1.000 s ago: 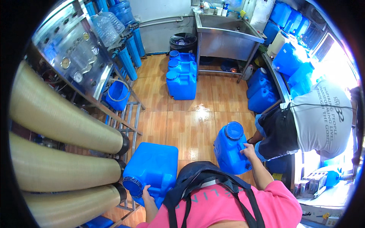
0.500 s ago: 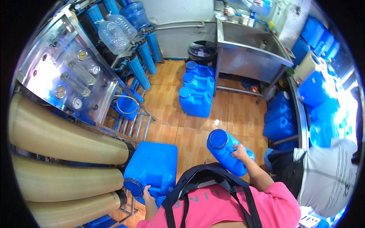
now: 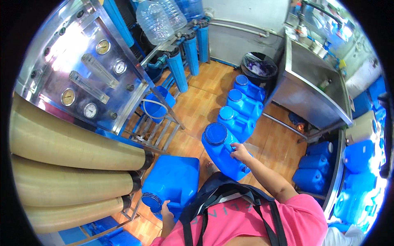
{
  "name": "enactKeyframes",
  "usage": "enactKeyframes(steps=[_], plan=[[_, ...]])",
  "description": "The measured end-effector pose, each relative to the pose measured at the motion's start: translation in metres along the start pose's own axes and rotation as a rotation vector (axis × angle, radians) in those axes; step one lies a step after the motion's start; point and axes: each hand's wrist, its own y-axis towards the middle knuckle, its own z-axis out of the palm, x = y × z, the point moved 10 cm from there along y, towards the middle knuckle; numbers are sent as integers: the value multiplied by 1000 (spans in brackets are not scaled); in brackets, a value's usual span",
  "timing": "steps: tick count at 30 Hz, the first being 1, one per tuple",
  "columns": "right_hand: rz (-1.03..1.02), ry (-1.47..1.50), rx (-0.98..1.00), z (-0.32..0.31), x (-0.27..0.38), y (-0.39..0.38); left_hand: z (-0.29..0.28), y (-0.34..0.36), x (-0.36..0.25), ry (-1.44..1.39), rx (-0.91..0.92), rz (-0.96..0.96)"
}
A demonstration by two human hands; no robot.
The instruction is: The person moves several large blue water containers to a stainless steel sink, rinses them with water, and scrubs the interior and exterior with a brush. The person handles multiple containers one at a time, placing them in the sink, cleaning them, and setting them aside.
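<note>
My left hand (image 3: pixel 166 212) is closed round the handle of a large blue jerrycan (image 3: pixel 176 176), which is tilted with its ribbed cap toward the lower left, beside the tan cylinders. My right hand (image 3: pixel 239 151) grips the handle of a second blue jerrycan (image 3: pixel 216 153), whose round cap faces up. This second can is at the near end of a row of three blue jerrycans standing on the floor: the nearest can (image 3: pixel 242 129), the middle can (image 3: pixel 251 107) and the farthest can (image 3: pixel 255 91). Whether its base touches the floor or the nearest can is hard to tell.
Left, a steel gauge panel (image 3: pixel 53 78) stands above long tan cylinders (image 3: pixel 74 162). A blue bucket (image 3: pixel 154 108) sits on a metal rack (image 3: pixel 158 135). Beyond the row are a black bin (image 3: pixel 246 61) and a steel sink (image 3: pixel 305 96). More blue jerrycans (image 3: pixel 314 162) are at the right.
The view has turned rightward and moved forward. The jerrycan in my right hand has come forward and left, close to the row of three. My left hand keeps its hold.
</note>
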Motion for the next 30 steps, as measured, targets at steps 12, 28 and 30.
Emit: enactKeyframes(steps=[12,28,30], plan=[[-68,254,196,45,126,230,20,65,34,55,-148,-58],[-12,-172,-11,-20,98,589,156,40,-13,1,-539,-208],[42,-193,3,-30,79,631,161,49,-6,69,-550,-222]])
